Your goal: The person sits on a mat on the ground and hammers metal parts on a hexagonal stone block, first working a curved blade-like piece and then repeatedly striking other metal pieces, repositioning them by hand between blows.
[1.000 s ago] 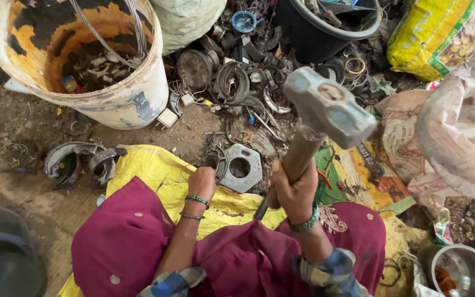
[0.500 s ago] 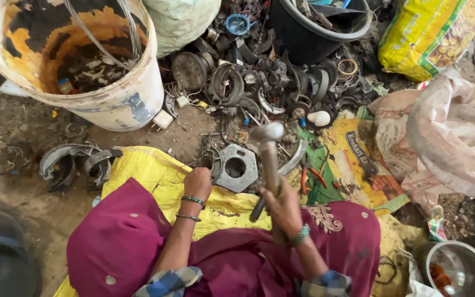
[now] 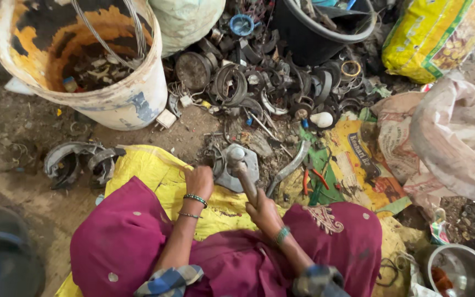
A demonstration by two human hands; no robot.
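Hammer [image 3: 242, 173] first: its wooden handle runs from the right hand [image 3: 265, 212] up and slightly left across the view, away from the person, and its steel head is down on the grey metal plate [image 3: 237, 168], so the long axis lies near upright in the picture with the head at the far end. That hand is closed tight around the lower end of the handle, a green bangle at the wrist. Left hand [image 3: 199, 181] is curled shut at the plate's near left edge, on the yellow sheet [image 3: 149, 170]; whether it pinches the plate or only presses beside it cannot be told. Beaded bangles sit on that wrist.

Both forearms come up out of a magenta garment [image 3: 127, 242] spread over the knees. The plate is roughly hexagonal and lies flat on the dirt just past the yellow sheet. Right of it a curved metal bar [image 3: 290, 165] slants up to the right, and red-handled pliers [image 3: 314, 179] lie on a printed yellow and green sack [image 3: 358, 165]. Beyond is a heap of dark rings and scrap parts [image 3: 270, 88]. A white bucket [image 3: 122, 102], rust-stained inside, stands at upper left; a black tub [image 3: 325, 36] at top; two curved grey shells [image 3: 78, 162] lie left of the sheet.
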